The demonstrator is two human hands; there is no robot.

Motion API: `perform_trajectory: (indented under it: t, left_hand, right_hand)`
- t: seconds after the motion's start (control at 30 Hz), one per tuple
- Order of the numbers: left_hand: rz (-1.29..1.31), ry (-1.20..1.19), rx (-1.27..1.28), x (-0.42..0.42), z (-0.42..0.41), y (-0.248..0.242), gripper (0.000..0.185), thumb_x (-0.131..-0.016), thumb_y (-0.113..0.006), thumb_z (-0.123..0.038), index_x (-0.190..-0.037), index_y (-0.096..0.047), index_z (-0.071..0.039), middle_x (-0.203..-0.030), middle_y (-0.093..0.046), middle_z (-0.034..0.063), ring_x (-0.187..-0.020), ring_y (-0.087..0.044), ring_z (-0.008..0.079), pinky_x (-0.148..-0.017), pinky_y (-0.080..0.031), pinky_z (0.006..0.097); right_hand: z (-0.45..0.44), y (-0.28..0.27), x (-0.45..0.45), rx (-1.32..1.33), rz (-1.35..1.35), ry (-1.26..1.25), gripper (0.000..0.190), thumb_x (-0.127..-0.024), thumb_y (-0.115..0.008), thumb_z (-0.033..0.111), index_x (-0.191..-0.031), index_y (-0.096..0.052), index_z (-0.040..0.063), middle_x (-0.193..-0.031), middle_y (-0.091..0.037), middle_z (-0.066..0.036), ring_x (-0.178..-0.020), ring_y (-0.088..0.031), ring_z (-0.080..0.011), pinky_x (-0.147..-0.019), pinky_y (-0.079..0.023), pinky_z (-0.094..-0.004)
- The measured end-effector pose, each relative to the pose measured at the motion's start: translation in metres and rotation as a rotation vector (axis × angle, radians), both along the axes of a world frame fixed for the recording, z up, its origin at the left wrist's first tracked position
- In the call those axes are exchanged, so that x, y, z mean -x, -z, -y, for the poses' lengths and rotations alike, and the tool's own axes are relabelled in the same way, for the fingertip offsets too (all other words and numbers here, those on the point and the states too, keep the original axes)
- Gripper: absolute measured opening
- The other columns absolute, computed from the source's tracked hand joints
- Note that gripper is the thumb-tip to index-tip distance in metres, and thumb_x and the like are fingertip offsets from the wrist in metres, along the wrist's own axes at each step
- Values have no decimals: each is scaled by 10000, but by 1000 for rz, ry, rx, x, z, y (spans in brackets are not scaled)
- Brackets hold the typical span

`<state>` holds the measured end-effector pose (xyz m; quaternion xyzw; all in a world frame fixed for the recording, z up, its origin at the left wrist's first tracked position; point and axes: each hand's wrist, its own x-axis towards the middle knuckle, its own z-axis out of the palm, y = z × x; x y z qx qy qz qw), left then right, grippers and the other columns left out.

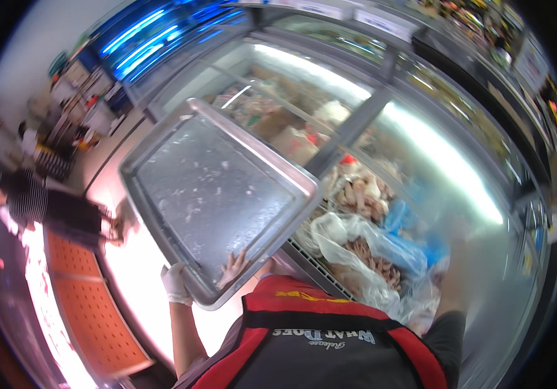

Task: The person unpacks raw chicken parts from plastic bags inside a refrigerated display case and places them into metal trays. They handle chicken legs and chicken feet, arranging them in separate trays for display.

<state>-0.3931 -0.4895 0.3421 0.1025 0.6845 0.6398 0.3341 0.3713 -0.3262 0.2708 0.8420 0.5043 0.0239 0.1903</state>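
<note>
My left hand [175, 284], in a white glove, grips the near left corner of a large metal tray [210, 180]. The tray is tilted, wet and flecked with pale bits. One pale poultry foot [233, 268] lies in its near corner. On the right, my right arm reaches over a glass-sided freezer chest [327, 163]; my right hand [457, 238] is a blur there, so its fingers and anything in them cannot be made out. Beside that arm, a clear plastic bag [356, 233] of brownish poultry feet [378, 262] lies open in the chest, near a blue plastic bag [400, 216].
More pale meat pieces [363, 194] lie farther back in the chest. A grey frame bar [351, 133] crosses it. To the left stands an orange perforated panel [96, 301] beside a brightly lit counter. A person [50, 209] stands on the floor beyond it.
</note>
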Motion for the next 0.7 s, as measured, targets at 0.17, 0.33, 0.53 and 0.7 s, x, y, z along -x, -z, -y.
perform_trajectory:
  t: [0.17,0.33,0.53,0.7]
  left_hand:
    - [41,-5,66,20,9,-3,227,-800,-549,-10,-1019,-558,46,-856,-625,155,-732,-663,272,-663,-568,381]
    - [110,22,11,51,9,10,296,-797,-525,-31,-1067,-603,60,-888,-663,160,-748,-678,264,-687,-575,370]
    - [96,13,-57,126,-11,10,287,-772,-543,-5,-1029,-615,101,-846,-689,161,-700,-694,253,-651,-576,337]
    - [-8,58,32,235,-47,3,250,-770,-538,-5,-998,-622,58,-826,-637,79,-733,-631,182,-676,-511,308]
  right_hand:
    - [-41,5,36,-204,-431,-178,484,-978,-566,386,-1328,-542,54,-1176,-674,-131,-1004,-693,-291,-832,-568,-418]
    - [-49,20,266,61,-1843,12,561,-991,-568,419,-1395,-495,38,-1206,-663,-137,-1013,-694,-288,-824,-574,-418]
    - [-31,-27,520,260,-2212,-13,466,-1000,-565,425,-1244,-558,28,-1144,-677,-158,-1008,-694,-320,-755,-589,-427]
    - [-44,-23,631,269,-2293,202,419,-1009,-572,348,-1278,-541,29,-1175,-673,-140,-1057,-671,-306,-877,-557,-504]
